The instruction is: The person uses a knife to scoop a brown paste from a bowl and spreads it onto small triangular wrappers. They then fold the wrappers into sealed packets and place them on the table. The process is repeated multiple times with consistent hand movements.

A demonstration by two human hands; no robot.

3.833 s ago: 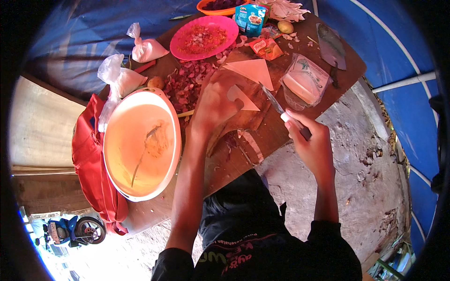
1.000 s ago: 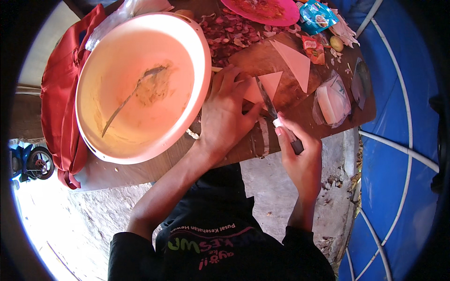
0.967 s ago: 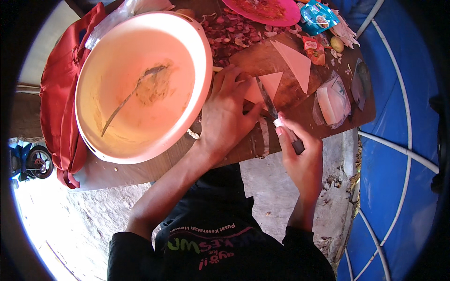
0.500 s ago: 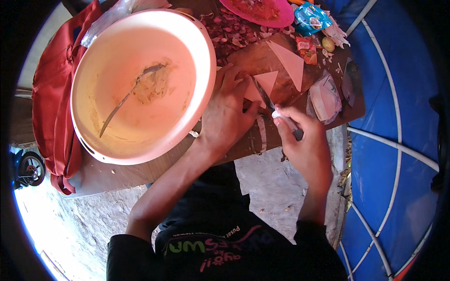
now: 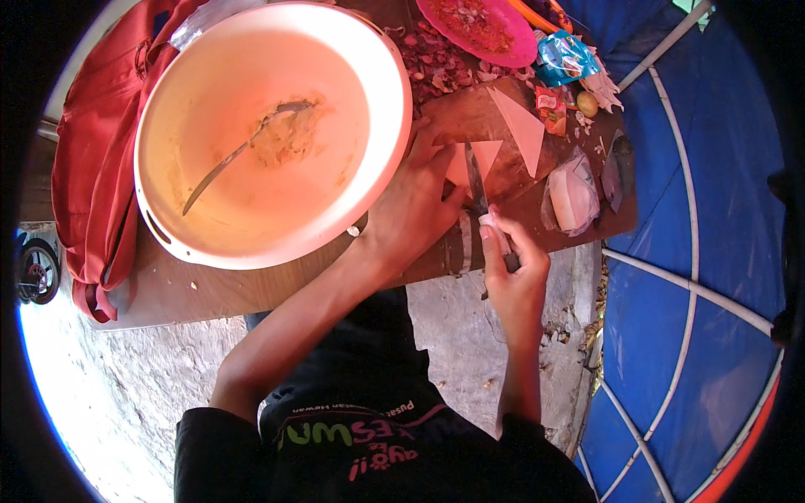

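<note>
Single head-worn fisheye view: looked steeply down, close over the wooden table (image 5: 210, 289); rim bent, perhaps tilted slightly leftward.

An outdoor food stall: blue tarp (image 5: 713, 251) (on poles), bare ground, wooden table (image 5: 210, 289).

The left hand (image 5: 415, 210) covers whatever it presses down at the near edge of the wooden table (image 5: 210, 289), so the thing under the knife (image 5: 478, 180) cannot be told. The knife's handle is buried in the right hand (image 5: 513, 272). The pink plate (image 5: 482, 29) at the far edge is cut off by the picture's top, and the reddish scraps (image 5: 436, 63) beside it are too small to tell.
</note>
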